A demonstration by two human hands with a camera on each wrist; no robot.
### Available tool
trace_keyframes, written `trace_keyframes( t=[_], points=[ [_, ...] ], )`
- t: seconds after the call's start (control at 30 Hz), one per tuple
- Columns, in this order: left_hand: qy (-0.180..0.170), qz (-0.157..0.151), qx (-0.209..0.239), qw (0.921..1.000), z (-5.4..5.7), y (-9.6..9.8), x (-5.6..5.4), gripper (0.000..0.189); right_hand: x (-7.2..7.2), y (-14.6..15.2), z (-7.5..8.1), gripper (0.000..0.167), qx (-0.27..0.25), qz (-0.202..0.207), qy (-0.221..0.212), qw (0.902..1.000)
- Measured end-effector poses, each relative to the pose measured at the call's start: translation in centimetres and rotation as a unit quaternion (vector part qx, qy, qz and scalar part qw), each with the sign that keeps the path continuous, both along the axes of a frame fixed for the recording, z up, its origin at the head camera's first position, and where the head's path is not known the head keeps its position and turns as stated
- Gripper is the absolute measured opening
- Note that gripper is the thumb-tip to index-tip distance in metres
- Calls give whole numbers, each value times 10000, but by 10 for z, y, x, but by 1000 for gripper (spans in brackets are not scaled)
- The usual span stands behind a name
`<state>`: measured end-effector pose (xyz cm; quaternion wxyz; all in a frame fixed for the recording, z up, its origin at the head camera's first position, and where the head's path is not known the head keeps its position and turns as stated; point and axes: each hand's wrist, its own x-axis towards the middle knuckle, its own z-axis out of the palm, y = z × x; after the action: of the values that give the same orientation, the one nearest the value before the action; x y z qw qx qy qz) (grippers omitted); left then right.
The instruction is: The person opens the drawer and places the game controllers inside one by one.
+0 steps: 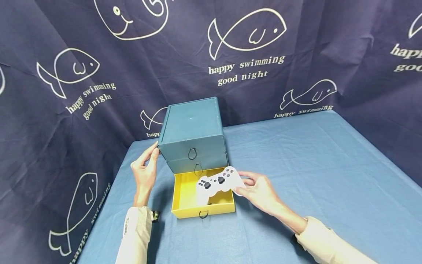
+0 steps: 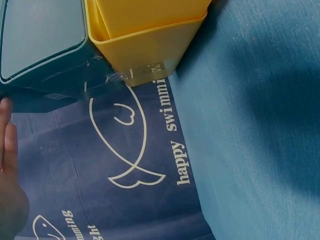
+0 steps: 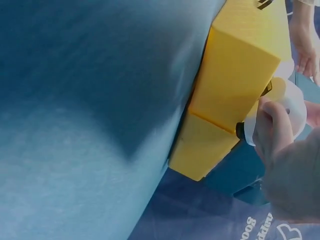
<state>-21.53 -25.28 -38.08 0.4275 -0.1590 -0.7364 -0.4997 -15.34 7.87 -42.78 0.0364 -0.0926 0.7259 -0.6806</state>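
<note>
A white game controller (image 1: pixel 219 180) is tilted over the pulled-out yellow drawer (image 1: pixel 203 211), its buttons and two black sticks facing up. My right hand (image 1: pixel 260 190) grips the controller's right handle, thumb in front and fingers behind; in the right wrist view that hand (image 3: pixel 285 145) is beside the drawer's side wall. At the left front of the teal drawer box (image 1: pixel 194 123), my left hand (image 1: pixel 145 170) rests its fairly straight fingertips against the side. In the left wrist view, only part of the left hand (image 2: pixel 10 165) shows, fingers at the box.
Two teal drawer fronts with black loop pulls (image 1: pixel 192 153) stand closed above the yellow drawer. A blue cloth (image 1: pixel 313 165) covers the table. Behind and on both sides hangs a dark blue curtain (image 1: pixel 184 66) with white fish drawings.
</note>
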Motion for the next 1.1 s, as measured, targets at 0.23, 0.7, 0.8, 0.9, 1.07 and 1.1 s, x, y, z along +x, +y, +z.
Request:
trace_keyframes(
  t=[0.23,0.7,0.8,0.9,1.07,1.1],
  points=[
    [-81,80,-27,9999,-11,-9,-10,29,-2,-4,2,52,361,-46,267,9990],
    [24,-26,-50,10000,-15,-13,-13,29,4,-7,3,53,914,-241,377,9948],
    [12,21,-62,10000,-16,-12,-14,29,5,-7,3,54,1032,-254,458,9933],
    [16,43,-53,10000,-17,-13,-15,29,4,-9,3,55,1115,-244,553,9919],
    [37,-2,-51,10000,-16,-13,-14,29,3,-11,1,58,1177,-206,685,9905],
    [38,-7,-54,10000,-16,-13,-13,29,3,-11,1,58,1185,-197,704,9903]
  ],
)
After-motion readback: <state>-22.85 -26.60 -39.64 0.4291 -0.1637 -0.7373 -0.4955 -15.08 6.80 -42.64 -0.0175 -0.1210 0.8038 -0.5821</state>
